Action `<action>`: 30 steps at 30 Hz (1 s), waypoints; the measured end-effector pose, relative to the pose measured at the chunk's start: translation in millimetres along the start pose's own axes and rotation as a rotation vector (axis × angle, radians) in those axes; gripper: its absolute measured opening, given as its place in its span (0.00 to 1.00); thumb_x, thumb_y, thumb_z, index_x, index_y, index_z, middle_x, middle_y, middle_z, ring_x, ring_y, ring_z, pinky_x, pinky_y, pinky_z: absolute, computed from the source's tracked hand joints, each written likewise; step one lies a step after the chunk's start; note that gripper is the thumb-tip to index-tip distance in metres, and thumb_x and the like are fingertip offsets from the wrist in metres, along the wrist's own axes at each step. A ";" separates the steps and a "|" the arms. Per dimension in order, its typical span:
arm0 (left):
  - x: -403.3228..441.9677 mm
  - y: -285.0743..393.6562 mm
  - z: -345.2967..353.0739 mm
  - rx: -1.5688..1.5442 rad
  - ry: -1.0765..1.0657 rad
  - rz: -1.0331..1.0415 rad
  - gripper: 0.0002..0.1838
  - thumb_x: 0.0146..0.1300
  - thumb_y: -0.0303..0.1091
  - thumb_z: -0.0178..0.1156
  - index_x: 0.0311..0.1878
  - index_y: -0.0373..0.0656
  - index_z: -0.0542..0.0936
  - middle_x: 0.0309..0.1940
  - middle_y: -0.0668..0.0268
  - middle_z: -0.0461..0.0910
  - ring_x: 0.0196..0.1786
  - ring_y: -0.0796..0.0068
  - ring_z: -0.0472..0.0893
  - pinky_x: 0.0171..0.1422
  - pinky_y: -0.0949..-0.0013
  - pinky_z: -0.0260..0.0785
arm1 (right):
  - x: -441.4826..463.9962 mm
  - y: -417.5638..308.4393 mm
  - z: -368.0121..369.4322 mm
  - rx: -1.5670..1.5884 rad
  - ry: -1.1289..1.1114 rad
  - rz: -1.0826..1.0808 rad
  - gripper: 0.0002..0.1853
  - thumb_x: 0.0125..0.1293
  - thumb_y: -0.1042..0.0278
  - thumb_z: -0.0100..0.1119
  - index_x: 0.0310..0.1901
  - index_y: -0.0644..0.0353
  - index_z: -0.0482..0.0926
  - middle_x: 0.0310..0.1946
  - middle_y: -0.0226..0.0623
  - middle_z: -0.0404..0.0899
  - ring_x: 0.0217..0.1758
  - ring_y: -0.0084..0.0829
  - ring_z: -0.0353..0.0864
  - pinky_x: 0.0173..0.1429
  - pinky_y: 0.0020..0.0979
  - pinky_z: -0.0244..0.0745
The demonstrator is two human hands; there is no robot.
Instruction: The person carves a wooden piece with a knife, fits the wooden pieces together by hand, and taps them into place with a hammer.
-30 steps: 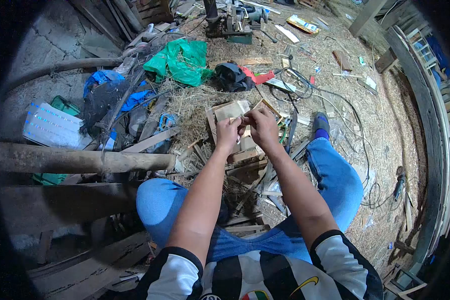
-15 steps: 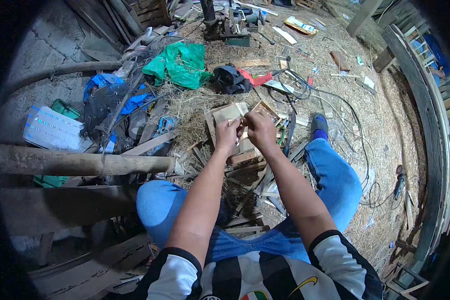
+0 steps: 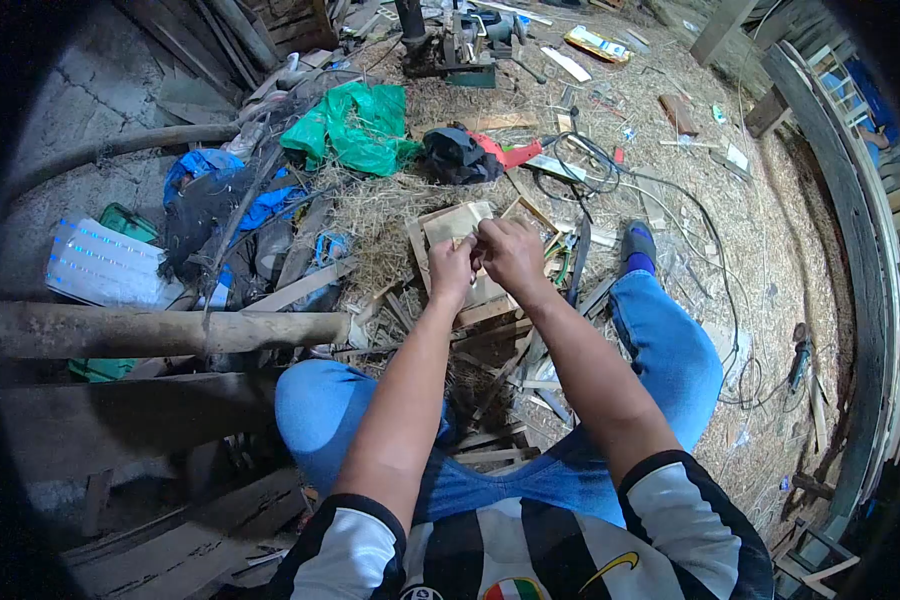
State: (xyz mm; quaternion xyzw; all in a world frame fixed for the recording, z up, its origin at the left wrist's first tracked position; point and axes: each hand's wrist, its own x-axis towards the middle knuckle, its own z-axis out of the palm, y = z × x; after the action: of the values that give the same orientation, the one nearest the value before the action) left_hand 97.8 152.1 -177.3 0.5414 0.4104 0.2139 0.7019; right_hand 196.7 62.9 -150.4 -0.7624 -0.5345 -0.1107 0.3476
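Observation:
My left hand (image 3: 451,270) and my right hand (image 3: 509,255) meet in front of me, fingers closed and nearly touching. Something small is pinched between them, but it is too small and too covered by the fingers to name. Below the hands lies a shallow wooden frame or box (image 3: 419,250) with a pale flat panel. A second small wooden frame (image 3: 536,212) sits just beyond my right hand. Scraps of wood (image 3: 490,312) are piled under my wrists, between my knees.
A green plastic bag (image 3: 355,130) and a black bag (image 3: 460,156) lie ahead. Cables (image 3: 710,225) curl across the shavings on the right. A thick bamboo pole (image 3: 170,330) juts in from the left. A person in blue (image 3: 870,100) is at the far right edge.
My right hand has shifted slightly left and turned, closing in on my left hand. The left hand stays nearly in place, and the view has tilted a little.

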 end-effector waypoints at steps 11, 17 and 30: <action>-0.4 3.3 4.8 -0.102 -0.008 0.060 0.13 0.70 0.34 0.58 0.31 0.38 0.83 0.20 0.69 0.78 0.17 0.82 0.71 0.19 0.73 0.57 | -0.4 5.1 -9.7 0.094 -0.121 0.077 0.11 0.56 0.68 0.64 0.42 0.56 0.79 0.35 0.40 0.82 0.43 0.47 0.80 0.49 0.45 0.74; -1.7 9.2 2.8 -0.077 -0.039 0.077 0.12 0.70 0.34 0.58 0.32 0.38 0.83 0.21 0.70 0.78 0.19 0.82 0.72 0.21 0.74 0.59 | 1.8 4.7 -11.2 0.125 -0.099 0.098 0.10 0.62 0.67 0.62 0.44 0.58 0.81 0.35 0.41 0.83 0.43 0.47 0.81 0.50 0.45 0.75; 3.6 -0.9 -2.7 0.026 -0.024 -0.011 0.16 0.69 0.40 0.62 0.30 0.39 0.76 0.16 0.65 0.75 0.13 0.78 0.69 0.16 0.71 0.59 | -45.9 70.8 -24.9 0.290 0.383 0.747 0.17 0.74 0.58 0.55 0.53 0.64 0.79 0.44 0.50 0.83 0.49 0.45 0.84 0.56 0.40 0.75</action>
State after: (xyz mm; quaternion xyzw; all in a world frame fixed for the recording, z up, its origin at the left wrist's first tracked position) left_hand 97.5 156.0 -179.6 0.5508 0.4077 0.1981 0.7008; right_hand 246.4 -0.4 -186.2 -0.8124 -0.1582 -0.0404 0.5598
